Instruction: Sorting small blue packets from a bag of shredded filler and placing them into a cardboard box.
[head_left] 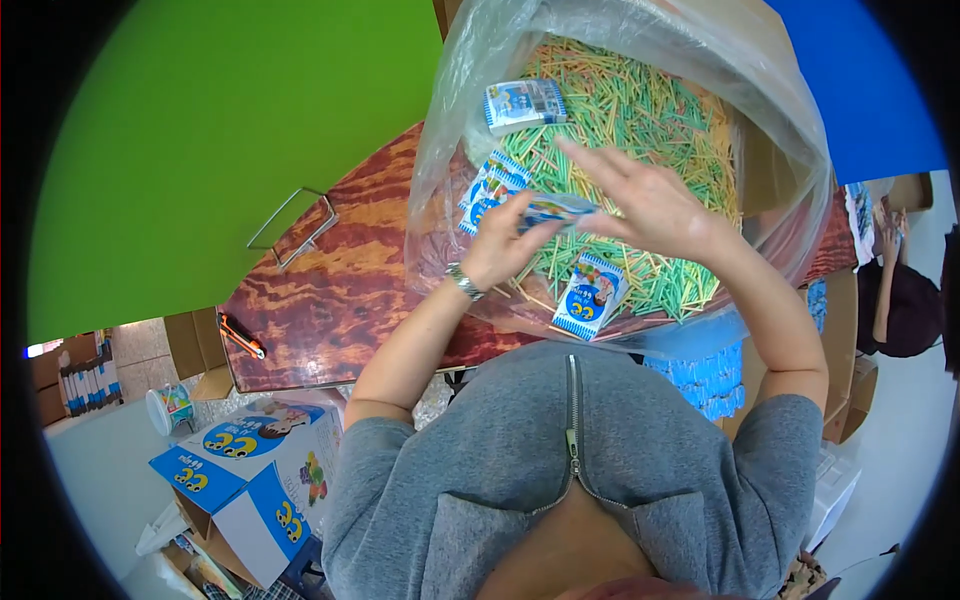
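Centre frame: my left hand [505, 245] and right hand [655, 205], fingers pinching one packet [556, 209]; four packets [590, 297] lie in the bag [440, 180] of sticks [650, 120].

The person is wearing a grey short-sleeved top [560, 470] filling the lower centre, a metal zip [572, 430] running down it, and a silver watch [464, 282] circling the left wrist, centre frame.

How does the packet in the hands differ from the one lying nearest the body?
The held packet is pinched between the left hand and right hand, edge-on and partly hidden; the lying packet lies flat and untouched on the sticks, its printed front fully showing. The held one is lifted above the pile; the other rests near the bag rim. Both are small blue-and-white packets.
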